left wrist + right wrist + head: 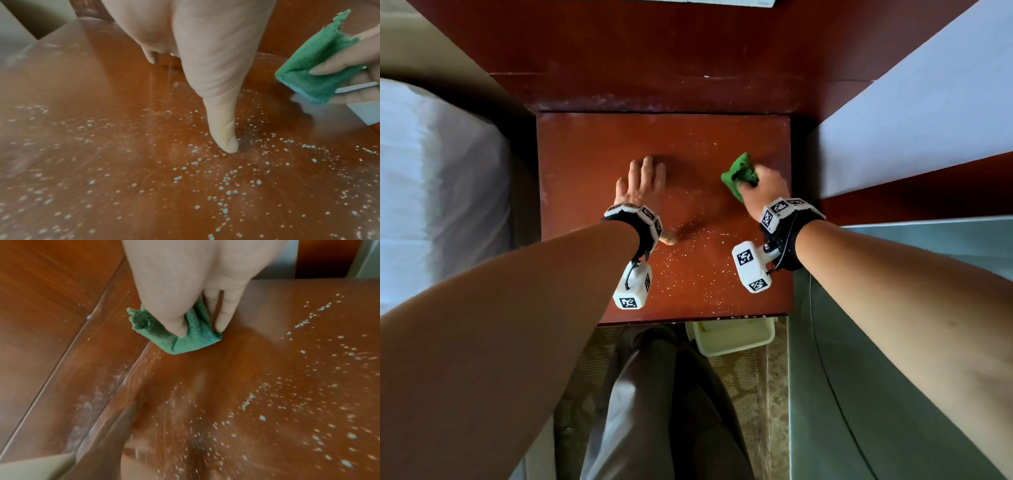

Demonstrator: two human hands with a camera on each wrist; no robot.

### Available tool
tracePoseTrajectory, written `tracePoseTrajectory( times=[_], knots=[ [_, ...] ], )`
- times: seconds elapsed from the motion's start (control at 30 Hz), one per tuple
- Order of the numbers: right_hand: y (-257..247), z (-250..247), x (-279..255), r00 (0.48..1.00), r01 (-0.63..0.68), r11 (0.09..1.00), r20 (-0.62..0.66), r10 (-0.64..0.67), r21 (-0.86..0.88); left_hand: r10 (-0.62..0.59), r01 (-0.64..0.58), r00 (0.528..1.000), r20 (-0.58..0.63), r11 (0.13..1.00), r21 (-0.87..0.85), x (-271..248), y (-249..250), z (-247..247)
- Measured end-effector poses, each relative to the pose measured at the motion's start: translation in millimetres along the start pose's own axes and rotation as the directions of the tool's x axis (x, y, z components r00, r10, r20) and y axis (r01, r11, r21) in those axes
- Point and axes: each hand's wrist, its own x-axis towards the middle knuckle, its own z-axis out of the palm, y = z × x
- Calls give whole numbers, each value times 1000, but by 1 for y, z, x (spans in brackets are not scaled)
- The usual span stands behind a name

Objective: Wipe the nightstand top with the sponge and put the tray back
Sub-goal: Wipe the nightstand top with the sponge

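The nightstand top [592, 147] is reddish-brown wood, sprinkled with pale crumbs [688, 274] over its middle and front. My right hand [763, 186] grips a crumpled green sponge [739, 174] and presses it on the top near the right edge; the right wrist view shows the sponge [180, 337] pinched between thumb and fingers. My left hand [642, 181] lies flat on the top, left of centre, fingers straight, and its thumb [224, 133] touches the wood among the crumbs [222, 186]. A pale tray [736, 337] sits on the floor below the front edge, partly hidden.
A white bed [431, 192] stands to the left and another white bed [914, 113] to the right. A dark wood panel [654, 51] rises behind the nightstand. My legs [654, 411] stand in front on patterned carpet. A grey surface [893, 342] fills the lower right.
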Motion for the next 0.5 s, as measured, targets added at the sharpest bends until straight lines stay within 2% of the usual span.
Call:
tracePoseTrajectory(
  times=[0.1,0.17,0.3,0.5],
  knots=[
    [-6,1,13,994,-36,999,-101,32,-34,-25,25,1000,-3,1000,5,0,-17,8],
    [-12,1,19,991,-65,996,-123,58,-55,-33,33,999,-11,999,12,1,-24,10],
    [-20,7,23,996,-41,993,-78,32,-106,-20,20,1000,-24,1000,6,-2,-26,11],
    [-28,20,8,987,155,977,74,-145,-144,-36,37,999,-20,998,51,-3,-24,10]
  ],
)
